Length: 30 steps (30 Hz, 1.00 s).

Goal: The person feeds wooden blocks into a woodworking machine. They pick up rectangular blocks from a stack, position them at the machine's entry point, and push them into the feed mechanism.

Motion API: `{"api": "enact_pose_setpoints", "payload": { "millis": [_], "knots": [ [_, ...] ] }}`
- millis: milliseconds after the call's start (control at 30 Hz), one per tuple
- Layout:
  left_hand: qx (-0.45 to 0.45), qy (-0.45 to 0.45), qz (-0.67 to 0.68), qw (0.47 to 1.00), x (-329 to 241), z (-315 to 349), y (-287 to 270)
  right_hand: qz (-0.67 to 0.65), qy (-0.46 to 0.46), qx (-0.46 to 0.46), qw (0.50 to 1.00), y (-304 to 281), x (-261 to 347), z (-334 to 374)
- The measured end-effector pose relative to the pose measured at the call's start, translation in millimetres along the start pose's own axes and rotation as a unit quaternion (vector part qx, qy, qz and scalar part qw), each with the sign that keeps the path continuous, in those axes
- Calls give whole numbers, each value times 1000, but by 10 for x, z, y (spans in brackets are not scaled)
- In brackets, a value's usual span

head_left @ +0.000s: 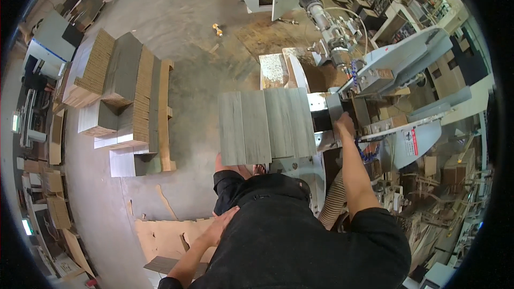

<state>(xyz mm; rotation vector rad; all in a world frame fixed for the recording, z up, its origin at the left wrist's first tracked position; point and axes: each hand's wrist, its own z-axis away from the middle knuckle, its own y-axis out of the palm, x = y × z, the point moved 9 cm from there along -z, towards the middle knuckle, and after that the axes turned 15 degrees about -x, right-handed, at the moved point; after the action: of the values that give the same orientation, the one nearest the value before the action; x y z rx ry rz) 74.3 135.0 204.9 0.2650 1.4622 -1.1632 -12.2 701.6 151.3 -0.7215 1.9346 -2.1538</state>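
My right hand (pixel 345 124) reaches out to the machine at the right. Its fingers curl closed at the edge of a narrow grey plank (pixel 334 111) that stands on the machine's feed track. Flat against my left hip lies my left hand (pixel 224 223), fingers stretched out and holding nothing. In front of my body, several grey wood-grain planks (pixel 267 126) lie side by side in stacks on a support of the machine. The hand and the machine parts hide some of the plank on the right.
A machine with a motor spindle (pixel 324 18) and light-coloured guards (pixel 409 147) fills the right side. To the left, stacks of planks (pixel 120 69) rest on a wooden pallet (pixel 165 115). A cardboard sheet (pixel 160 235) lies on the floor, and a ribbed hose (pixel 334 200) runs near my right side.
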Motion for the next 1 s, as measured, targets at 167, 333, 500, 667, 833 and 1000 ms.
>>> {"api": "enact_pose_setpoints", "payload": {
  "millis": [167, 333, 500, 667, 833, 1000],
  "knots": [
    [-29, -3, 14, 999, 54, 34, 32, 50, -114, -25, 992, -171, 254, 8],
    [-34, 11, 14, 999, -167, -31, -106, -407, -37, 25, 912, -755, 394, 263],
    [60, -38, -94, 993, -188, -223, -250, -509, -25, 50, 859, -1477, 858, 705],
    [40, -118, -142, 982, -306, -763, -884, -500, -142, 142, 842, -1285, 1355, 1169],
    [-352, -89, 183, 914, -185, -1439, -1622, -441, -191, 84, 873, -1056, 1534, 1453],
    [-333, -142, 176, 915, -412, -1942, -1449, -365, -224, 45, 903, -1210, 1707, 1639]
  ]
}}
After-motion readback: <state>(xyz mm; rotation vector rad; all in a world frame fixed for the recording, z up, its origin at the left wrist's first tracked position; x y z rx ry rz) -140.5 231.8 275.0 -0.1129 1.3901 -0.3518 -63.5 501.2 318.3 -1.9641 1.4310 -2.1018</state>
